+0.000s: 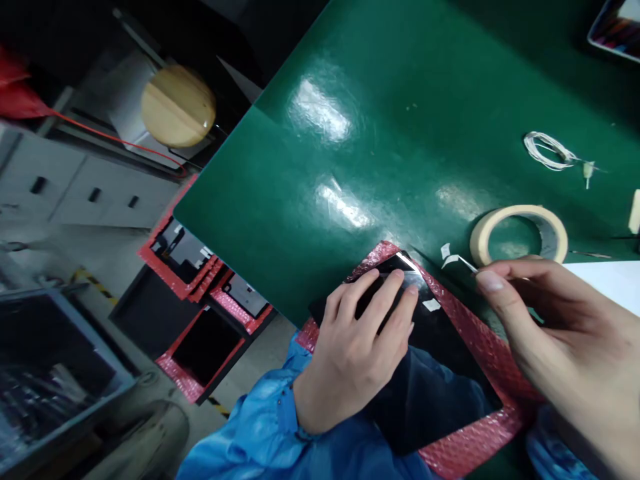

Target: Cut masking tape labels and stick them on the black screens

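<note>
As we count from left: panels (pixel 186 257) on red wrap (pixel 173 283), beyond worktop (pixel 260 200); our left hand (pixel 360 347), grip spread, resting on black panel (pixel 440 400); panel on pink bubble wrap (pixel 473 440) at worktop's near side, white tab (pixel 431 305) on its face; slim metal tool (pixel 468 265), tip at loose tab (pixel 451 261); masking tape roll (pixel 481 237); coiled wire (pixel 564 159); our right hand (pixel 565 327), grip pinching tool.

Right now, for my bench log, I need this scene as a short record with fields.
Left hand: resting on black screen
Right hand: holds thin metal tool, tip at white scrap
On screen: white patch
Under screen: red bubble wrap
Near right hand: tape roll
Farther off: wire coil
Surface: green table
</note>
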`<state>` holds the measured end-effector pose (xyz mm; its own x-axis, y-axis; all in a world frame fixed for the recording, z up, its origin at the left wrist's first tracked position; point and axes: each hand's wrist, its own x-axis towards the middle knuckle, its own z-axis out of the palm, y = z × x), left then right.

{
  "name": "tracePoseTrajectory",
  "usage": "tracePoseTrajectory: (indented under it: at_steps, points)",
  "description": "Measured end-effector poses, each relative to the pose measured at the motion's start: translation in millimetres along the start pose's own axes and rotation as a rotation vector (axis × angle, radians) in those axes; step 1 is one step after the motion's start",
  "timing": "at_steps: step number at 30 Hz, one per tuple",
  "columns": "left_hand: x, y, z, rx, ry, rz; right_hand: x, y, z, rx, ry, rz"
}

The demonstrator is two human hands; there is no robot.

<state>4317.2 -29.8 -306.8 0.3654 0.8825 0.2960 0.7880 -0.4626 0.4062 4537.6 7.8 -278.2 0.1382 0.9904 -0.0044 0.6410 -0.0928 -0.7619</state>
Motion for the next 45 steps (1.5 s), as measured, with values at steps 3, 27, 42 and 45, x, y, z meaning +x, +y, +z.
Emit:
tracePoseTrajectory:
  at_steps: [3, 27, 42, 45]
  points:
    - [-4.0, 1.3, -0.7, -0.009, 0.014, 0.007, 0.0, -1.9, 0.9, 0.013, 0.013, 0.038]
    - [-30.4, 4.1, 22.8, -0.069, 0.144, -0.045, -3.9, 3.2, -6.5, -0.053, -0.175, -0.177]
    - [-16.2, 0.2, 13.6, 0.061, 0.011, -0.005, 24.7, 2.0, 20.2, -0.172, -0.311, -0.254]
    - [-14.8, 0.9, 12.6, 0.075, -0.001, -0.004, 24.6, 1.2, 20.1, -0.16, -0.315, -0.252]
